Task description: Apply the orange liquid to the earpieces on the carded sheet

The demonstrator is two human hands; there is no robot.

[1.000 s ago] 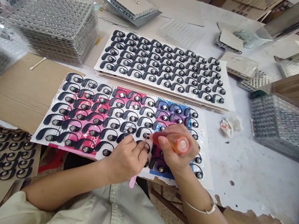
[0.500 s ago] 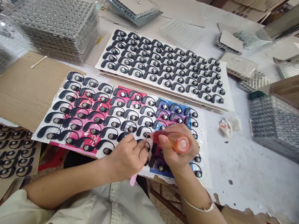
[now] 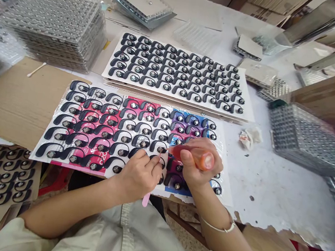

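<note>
My right hand is wrapped round an orange-red squeeze bottle, tilted so its thin tip points left at one black hook-shaped piece with a round metallic centre. Close beside that tip, my left hand is closed, its fingers pinched on a pink stick whose rounded end sticks out below. Rows of the same black pieces lie on a printed board under both hands. Some pieces near my fingers are covered. Whether the bottle tip touches the piece, I cannot tell.
Behind lies a white board with more rows of black pieces. Stacked clear trays stand at the left, others at the right. A cotton swab rests on cardboard. A crumpled tissue sits to the right.
The whole view has shifted a little, so the boards appear slightly further left. The bottle's tip stays by the same piece, and both hands keep their holds.
</note>
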